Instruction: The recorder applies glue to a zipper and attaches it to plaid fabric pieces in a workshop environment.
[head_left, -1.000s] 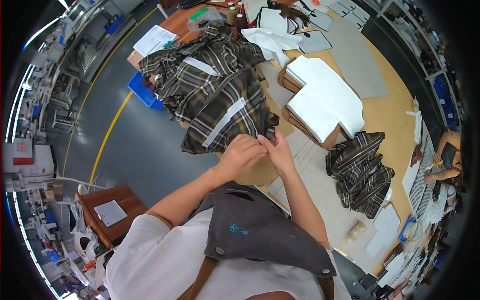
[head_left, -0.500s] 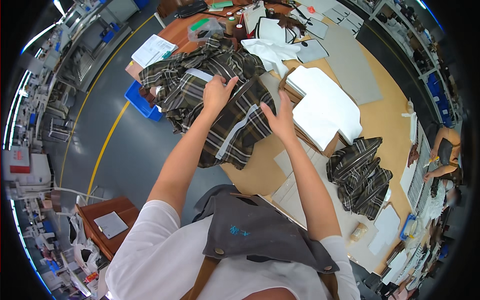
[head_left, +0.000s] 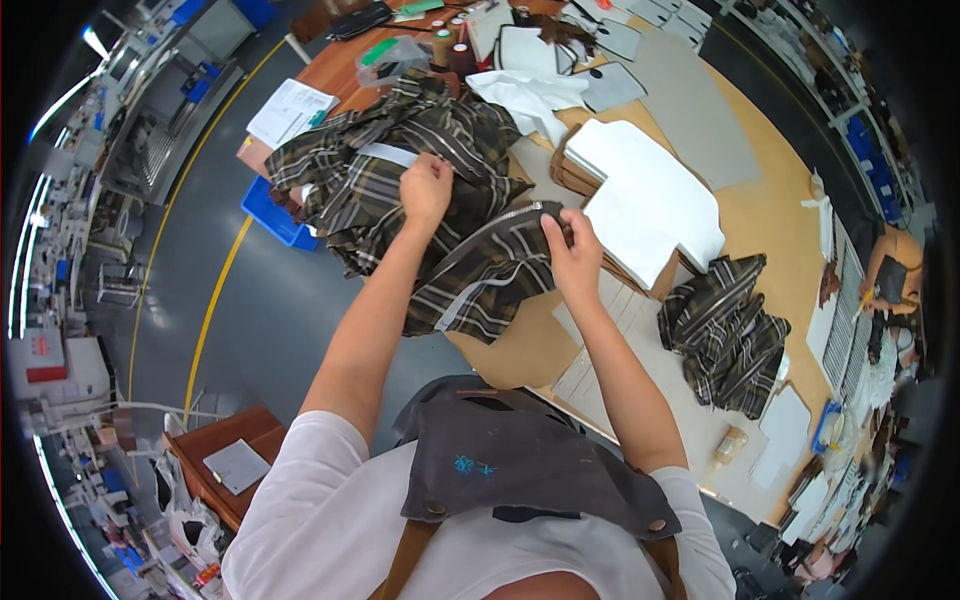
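A heap of dark plaid fabric [head_left: 350, 200] in brown, black and white lies in front of me, on the table's left end. My left hand [head_left: 427, 193] is closed on a fold of it, fingers curled and fingertips hidden. Between thumb and fingers, my right hand [head_left: 576, 258] pinches the corner of a plaid panel, which is lifted at that end. Along the panel's upper edge runs a zipper [head_left: 522, 212], its end close to my right fingers. A pale grey strip [head_left: 470, 298] lies on the panel's lower part, and another light strip [head_left: 388, 154] shows above my left hand.
Right of my hands sits a stack of white and brown cut pieces [head_left: 655, 200]. A second plaid bundle [head_left: 725, 330] lies further right, near a small jar [head_left: 731, 444]. Thread spools [head_left: 461, 58] and a clear plastic box [head_left: 393, 62] stand at the back. A blue bin [head_left: 277, 215] is beside the heap.
My right hand, open before, has closed on the panel's corner and raised it, turning its zipper edge into view. My left hand's fingers have curled in on the fabric.
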